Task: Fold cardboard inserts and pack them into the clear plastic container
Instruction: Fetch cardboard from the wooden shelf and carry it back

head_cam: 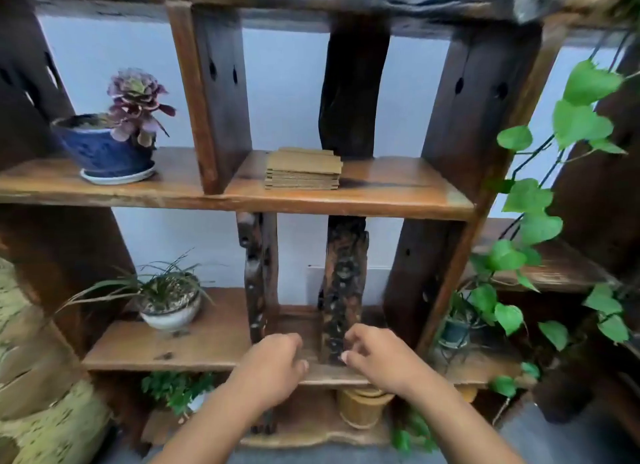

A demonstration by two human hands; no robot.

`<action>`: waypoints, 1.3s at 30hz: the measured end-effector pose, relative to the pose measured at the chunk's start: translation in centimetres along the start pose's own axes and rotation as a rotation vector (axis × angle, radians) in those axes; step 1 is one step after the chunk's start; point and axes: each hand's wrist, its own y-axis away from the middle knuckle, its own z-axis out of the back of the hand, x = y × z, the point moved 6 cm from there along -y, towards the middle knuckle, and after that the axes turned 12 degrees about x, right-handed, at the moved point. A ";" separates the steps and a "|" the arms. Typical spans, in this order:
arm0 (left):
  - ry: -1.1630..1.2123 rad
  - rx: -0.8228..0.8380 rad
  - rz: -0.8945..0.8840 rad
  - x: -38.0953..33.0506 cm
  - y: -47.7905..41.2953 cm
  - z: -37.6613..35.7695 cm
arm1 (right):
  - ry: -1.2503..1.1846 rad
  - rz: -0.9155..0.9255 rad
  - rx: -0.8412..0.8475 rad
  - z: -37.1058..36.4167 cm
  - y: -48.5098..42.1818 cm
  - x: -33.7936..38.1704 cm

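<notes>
A stack of flat brown cardboard inserts lies on the middle wooden shelf, between two dark uprights. Well below that stack, both hands hover in front of the lower shelf. My left hand has its fingers curled inward, and I see nothing in it. A small gap away, my right hand is also curled, thumb toward the left hand, with nothing visible in it. I cannot make out a clear plastic container.
A blue pot with a purple succulent stands at the left of the middle shelf. A white pot of grassy leaves sits on the lower shelf. A green vine hangs at the right. A wooden cup stands below the hands.
</notes>
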 end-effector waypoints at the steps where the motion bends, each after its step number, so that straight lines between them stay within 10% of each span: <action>1: -0.016 -0.033 -0.023 -0.4 -0.9 2.0 | 0.003 -0.001 -0.032 1.9 -0.6 0.8; 15: -0.171 -0.483 -0.116 -4.9 -7.0 29.0 | -0.274 0.083 -0.317 23.3 -7.6 13.0; 39: 0.413 0.132 0.423 -0.4 -17.4 30.6 | -0.598 -0.453 0.016 24.9 -19.5 10.7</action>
